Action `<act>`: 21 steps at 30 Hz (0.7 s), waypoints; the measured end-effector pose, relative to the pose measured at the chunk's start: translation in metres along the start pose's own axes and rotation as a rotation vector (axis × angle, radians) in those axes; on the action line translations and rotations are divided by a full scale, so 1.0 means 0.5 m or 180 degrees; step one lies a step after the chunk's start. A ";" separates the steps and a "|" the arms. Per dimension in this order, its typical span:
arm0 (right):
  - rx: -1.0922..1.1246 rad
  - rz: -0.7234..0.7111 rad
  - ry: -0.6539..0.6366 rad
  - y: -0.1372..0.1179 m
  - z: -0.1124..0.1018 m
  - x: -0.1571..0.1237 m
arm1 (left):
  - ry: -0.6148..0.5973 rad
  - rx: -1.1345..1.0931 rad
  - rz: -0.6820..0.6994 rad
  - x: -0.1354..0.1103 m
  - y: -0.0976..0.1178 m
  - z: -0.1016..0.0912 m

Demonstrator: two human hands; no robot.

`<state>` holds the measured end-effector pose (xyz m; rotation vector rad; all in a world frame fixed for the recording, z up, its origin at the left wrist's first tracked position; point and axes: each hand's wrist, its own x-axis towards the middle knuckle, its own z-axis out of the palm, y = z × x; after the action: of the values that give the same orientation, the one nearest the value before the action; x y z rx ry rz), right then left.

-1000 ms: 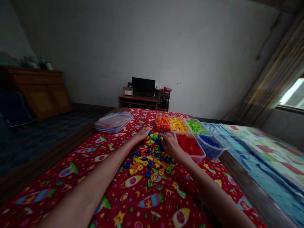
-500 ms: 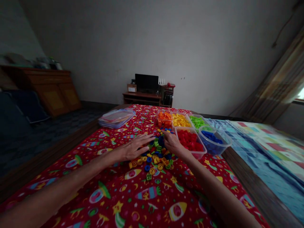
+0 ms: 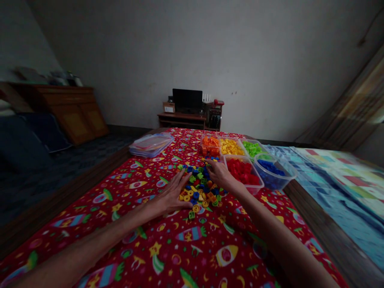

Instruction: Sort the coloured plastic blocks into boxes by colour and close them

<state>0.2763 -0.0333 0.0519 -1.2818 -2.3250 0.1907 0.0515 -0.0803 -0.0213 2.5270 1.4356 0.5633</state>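
Head view: a pile of plastic pieces (image 3: 201, 185) in mixed colours lies on a red printed cloth (image 3: 168, 248); clock directions run from this pile, 12 being the far side. The left hand (image 3: 171, 195) is at 8 to 9 o'clock, palm down, fingers and thumb spread apart along the pile's edge. The right hand (image 3: 221, 174) is at 2 o'clock, fingers bent down among the pieces; whether they pinch one, I cannot tell. A single green piece (image 3: 191, 215) sits between 6 and 7. Beyond the right hand, at 2 to 3, stands a clear box (image 3: 255, 189) of red pieces, with a round tub (image 3: 289, 178) of blue ones beside it. Stacked lids (image 3: 151, 145) lie at 10.
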 end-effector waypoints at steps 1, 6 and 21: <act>0.0040 -0.0011 0.0023 -0.001 -0.002 -0.001 | 0.0031 -0.0039 0.0040 0.015 0.010 0.006; 0.0284 -0.0164 0.0168 0.010 -0.023 -0.006 | 0.0343 -0.0180 0.0110 0.086 0.031 -0.007; -0.0576 -0.0378 -0.0686 0.005 -0.009 -0.019 | 0.0768 -0.0419 0.0051 0.168 -0.036 -0.051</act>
<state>0.2843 -0.0403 0.0517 -1.2555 -2.6457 0.0840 0.0657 -0.0002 0.0158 2.4360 1.4010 0.9610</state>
